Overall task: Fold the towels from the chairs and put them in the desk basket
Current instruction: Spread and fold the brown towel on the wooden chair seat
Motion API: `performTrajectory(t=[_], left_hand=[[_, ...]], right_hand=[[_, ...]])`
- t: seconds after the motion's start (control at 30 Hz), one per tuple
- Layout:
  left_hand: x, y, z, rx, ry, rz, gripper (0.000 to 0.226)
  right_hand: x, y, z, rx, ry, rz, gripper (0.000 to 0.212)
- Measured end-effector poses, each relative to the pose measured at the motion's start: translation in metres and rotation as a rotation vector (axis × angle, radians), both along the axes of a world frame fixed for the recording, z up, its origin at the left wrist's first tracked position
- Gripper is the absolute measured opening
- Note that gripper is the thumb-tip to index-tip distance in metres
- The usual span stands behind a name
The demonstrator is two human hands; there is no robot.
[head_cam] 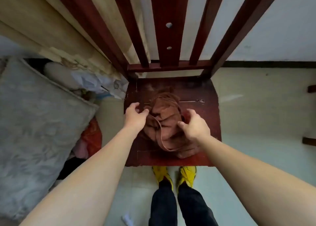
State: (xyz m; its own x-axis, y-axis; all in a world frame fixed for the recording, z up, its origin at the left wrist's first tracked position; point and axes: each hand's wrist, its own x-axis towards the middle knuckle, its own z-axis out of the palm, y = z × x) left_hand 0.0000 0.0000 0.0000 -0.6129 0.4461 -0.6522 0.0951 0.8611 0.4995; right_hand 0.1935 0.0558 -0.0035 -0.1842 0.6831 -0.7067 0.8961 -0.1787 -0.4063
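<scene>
Flanking crumpled brown towel (166,123) mid-seat on chair (210,123): left hand (136,117), right hand (194,125), fingers spread, ungripped.

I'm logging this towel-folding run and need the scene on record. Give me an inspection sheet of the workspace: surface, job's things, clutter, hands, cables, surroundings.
Surface: red wooden chair seat, worn and scuffed, slatted back upright behind it.
Job's things: brown towel crumpled in a heap on the seat, unfolded; no basket or desk in view.
Clutter: grey patterned bedding at the left; red and pink fabric on the floor beside the chair.
Hands: left hand and right hand at either side of the towel, fingers curled at its edges; a firm grip cannot be told.
Cables: nothing seen.
Surroundings: pale floor, white wall, the person's yellow shoes below the seat.
</scene>
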Motion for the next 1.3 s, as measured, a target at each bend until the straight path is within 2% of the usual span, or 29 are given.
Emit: performTrajectory(t=[0.07, 0.13, 0.17, 0.3, 0.43, 0.5, 0.6, 0.63, 0.67, 0.73, 0.8, 0.9, 1.03, 1.1, 1.17, 1.2, 1.3], left_hand=[[-0.001, 0.0, -0.026, 0.053, -0.036, 0.061, 0.014], [0.002, -0.004, -0.039, 0.022, -0.088, 0.227, 0.02], [0.005, -0.007, -0.038, 0.038, -0.138, 0.345, 0.024], [0.011, -0.028, -0.03, 0.033, -0.402, 0.838, 0.037], [0.031, -0.055, -0.036, -0.021, -0.442, 1.024, 0.034], [0.033, -0.066, -0.041, -0.019, -0.431, 0.998, 0.028], [0.017, -0.074, -0.051, -0.053, -0.558, 0.854, 0.06], [0.011, -0.073, -0.053, -0.081, -0.606, 0.769, 0.066], [0.007, -0.071, -0.053, -0.105, -0.634, 0.669, 0.065], [0.004, -0.063, -0.051, -0.082, -0.673, 0.506, 0.043], [0.006, -0.059, -0.055, -0.01, -0.676, 0.473, 0.034], [0.006, -0.06, -0.06, 0.103, -0.542, 0.524, 0.023], [0.017, -0.064, -0.061, 0.031, -0.327, 0.479, 0.024], [0.027, -0.061, -0.058, -0.033, -0.293, 0.356, 0.023], [0.032, -0.053, -0.054, -0.059, -0.271, 0.266, 0.011], [0.032, -0.048, -0.053, -0.06, -0.242, 0.262, 0.006], [0.022, -0.033, -0.055, -0.027, -0.077, 0.342, 0.025]], right_hand=[[-0.006, -0.004, -0.014, -0.034, 0.017, 0.0, 0.044], [-0.003, -0.015, -0.021, -0.034, -0.021, -0.018, 0.015], [0.0, -0.023, -0.024, -0.011, -0.04, -0.037, 0.009], [0.028, -0.055, -0.019, 0.046, -0.123, -0.116, 0.01], [0.049, -0.077, -0.015, -0.031, -0.212, -0.054, 0.003], [0.05, -0.072, -0.016, -0.029, -0.213, -0.09, 0.004], [0.04, -0.042, -0.023, 0.119, -0.117, -0.205, 0.005], [0.031, -0.028, -0.026, 0.151, -0.072, -0.248, 0.014], [0.02, -0.014, -0.029, 0.146, -0.019, -0.287, 0.026], [-0.004, 0.008, -0.038, 0.084, 0.089, -0.334, 0.049], [-0.025, 0.018, -0.05, 0.036, 0.127, -0.324, 0.053], [-0.029, 0.016, -0.055, 0.084, 0.079, -0.309, 0.029], [0.016, -0.004, -0.046, 0.142, -0.095, -0.284, 0.011], [0.039, -0.017, -0.046, 0.058, -0.166, -0.188, 0.01], [0.05, -0.022, -0.046, -0.01, -0.208, -0.121, 0.012], [0.051, -0.017, -0.044, 0.007, -0.225, -0.108, 0.015], [0.035, 0.011, -0.036, 0.215, -0.231, -0.131, 0.024]])
